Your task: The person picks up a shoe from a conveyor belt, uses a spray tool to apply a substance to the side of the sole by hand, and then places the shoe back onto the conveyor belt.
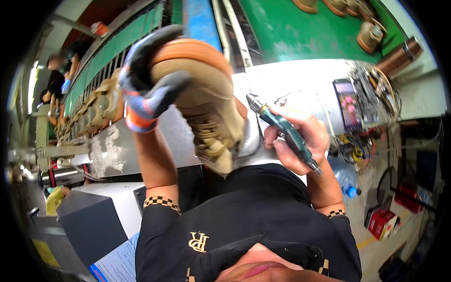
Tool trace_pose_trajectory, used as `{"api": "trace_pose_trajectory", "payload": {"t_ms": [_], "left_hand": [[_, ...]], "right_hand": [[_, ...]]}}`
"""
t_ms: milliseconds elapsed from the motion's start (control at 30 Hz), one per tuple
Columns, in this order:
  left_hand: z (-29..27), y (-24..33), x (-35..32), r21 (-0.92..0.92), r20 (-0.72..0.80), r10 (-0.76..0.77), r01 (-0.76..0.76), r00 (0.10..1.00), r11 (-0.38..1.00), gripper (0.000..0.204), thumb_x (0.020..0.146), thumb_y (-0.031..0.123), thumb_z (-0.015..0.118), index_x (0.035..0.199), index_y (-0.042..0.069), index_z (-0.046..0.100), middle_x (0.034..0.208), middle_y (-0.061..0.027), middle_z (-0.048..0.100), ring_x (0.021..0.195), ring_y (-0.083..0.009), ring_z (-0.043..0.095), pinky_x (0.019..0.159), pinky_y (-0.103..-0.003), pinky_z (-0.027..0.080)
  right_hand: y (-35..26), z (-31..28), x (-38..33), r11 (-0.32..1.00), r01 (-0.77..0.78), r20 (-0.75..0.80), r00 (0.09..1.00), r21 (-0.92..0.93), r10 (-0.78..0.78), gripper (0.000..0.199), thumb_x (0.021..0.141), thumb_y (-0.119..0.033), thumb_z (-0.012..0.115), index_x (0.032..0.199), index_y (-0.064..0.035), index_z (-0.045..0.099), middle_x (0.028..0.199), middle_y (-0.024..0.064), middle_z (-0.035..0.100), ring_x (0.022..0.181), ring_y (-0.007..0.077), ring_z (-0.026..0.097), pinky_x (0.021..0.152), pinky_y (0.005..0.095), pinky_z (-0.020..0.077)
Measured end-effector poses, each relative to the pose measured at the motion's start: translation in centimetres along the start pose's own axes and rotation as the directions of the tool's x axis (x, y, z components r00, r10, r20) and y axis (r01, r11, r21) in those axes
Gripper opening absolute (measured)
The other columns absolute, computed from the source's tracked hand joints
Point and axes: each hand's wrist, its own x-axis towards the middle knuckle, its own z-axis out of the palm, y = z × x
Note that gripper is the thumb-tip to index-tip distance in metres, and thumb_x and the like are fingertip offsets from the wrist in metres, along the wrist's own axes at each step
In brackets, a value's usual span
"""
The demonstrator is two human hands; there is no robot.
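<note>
A tan sneaker [206, 94] with an orange-brown sole is held up in front of me, its toe toward the top and its laces facing down and inward. My left hand [149, 87], in a grey, blue and orange work glove, is closed around its front, with dark fingertips over the sole edge and the upper. In my bare right hand [307, 136] lies a dark green pen-shaped hand tool [289, 134] with a metal nose; its narrow tip points up and left, close to the shoe but apart from it. The tool's exact kind is unclear.
Ahead runs a green conveyor [291, 33] with several shoes [370, 36] at its far right. A white worktop [324, 70] holds a phone [347, 103] and loose tools. More shoes [101, 105] line the left; a person [56, 77] stands beyond. A clear plastic jug [345, 176] is at right.
</note>
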Motion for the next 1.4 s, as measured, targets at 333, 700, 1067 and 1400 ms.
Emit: {"api": "trace_pose_trajectory", "payload": {"t_ms": [333, 700, 1067, 1400], "left_hand": [[-1.0, -4.5, 1.9, -0.187, -0.058, -0.163, 0.150, 0.985, 0.971, 0.054, 0.081, 0.015, 0.065, 0.129, -0.006, 0.057, 0.125, -0.0165, 0.063, 0.114, -0.0247, 0.059, 0.102, -0.035, 0.042], [-7.6, -18.3, -1.1, -0.017, -0.252, -0.312, 0.318, 0.916, 0.948, 0.046, 0.097, 0.029, 0.046, 0.126, -0.005, 0.058, 0.125, -0.0173, 0.062, 0.114, -0.0262, 0.060, 0.101, -0.039, 0.045], [-10.5, -21.3, -9.3, -0.540, -0.238, -0.604, 0.413, 0.760, 0.733, 0.052, 0.099, 0.044, 0.048, 0.121, -0.001, 0.062, 0.118, -0.0119, 0.066, 0.108, -0.0218, 0.063, 0.099, -0.036, 0.047], [-8.9, -13.5, -21.4, -0.489, -0.312, -0.755, 0.585, 0.576, 0.648, 0.056, 0.098, 0.047, 0.051, 0.135, 0.005, 0.050, 0.132, -0.0113, 0.056, 0.121, -0.0258, 0.054, 0.106, -0.042, 0.043]], "right_hand": [[5.2, 3.6, 6.1, 0.968, 0.095, -0.104, 0.992, 0.234, -0.072, 0.058, 0.078, -0.004, 0.069, 0.133, -0.0033, 0.051, 0.093, 0.0025, 0.057, 0.077, 0.0079, 0.058, 0.070, 0.0240, 0.0489], [8.3, 6.6, -1.7, 0.940, -0.214, -0.144, 0.955, 0.267, 0.259, 0.046, 0.079, -0.002, 0.062, 0.125, -0.0003, 0.058, 0.098, 0.0077, 0.066, 0.083, 0.0116, 0.063, 0.076, 0.0274, 0.0495], [8.2, 6.9, -4.8, 0.579, -0.555, 0.094, 0.765, 0.597, 0.637, 0.038, 0.089, -0.004, 0.056, 0.126, 0.0026, 0.051, 0.075, 0.0045, 0.056, 0.060, 0.0102, 0.054, 0.057, 0.0251, 0.0438], [9.3, 8.6, -3.5, 0.502, -0.565, 0.052, 0.697, 0.655, 0.716, 0.034, 0.089, -0.006, 0.057, 0.122, 0.0016, 0.053, 0.070, 0.0020, 0.055, 0.055, 0.0079, 0.052, 0.051, 0.0233, 0.0413]]}}
